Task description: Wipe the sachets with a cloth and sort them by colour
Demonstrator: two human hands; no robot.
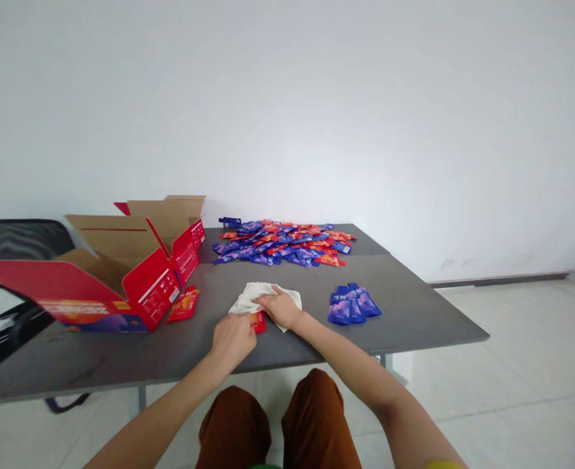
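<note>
The fingers of our left hand (pixel 233 335) are curled in at the near left edge of the white cloth (pixel 248 296); whether they pinch the cloth or the red sachet (pixel 259 323), we cannot tell. Our right hand (pixel 286 311) lies palm down, fingers loosely spread, pressing on the cloth rather than gripping. The red sachet lies on the table between our hands, partly covered by the cloth.

We judge the sachet light, slick and pliable, so it may skid under wiping; its edge or a corner seems the best hold, with light pressure. The cloth looks soft and bunches easily, and it hides part of the sachet.

Just beyond our left hand lie orange-red sachets (pixel 183 305), beside the open front box (pixel 157 293), whose raised flaps crowd that side. Blue sachets (pixel 340 306) overlap to our right. Farther back on the dark table (pixel 307 283) sit a mixed pile of sachets (pixel 287 244) and, at left, a second open box (pixel 187 251).
</note>
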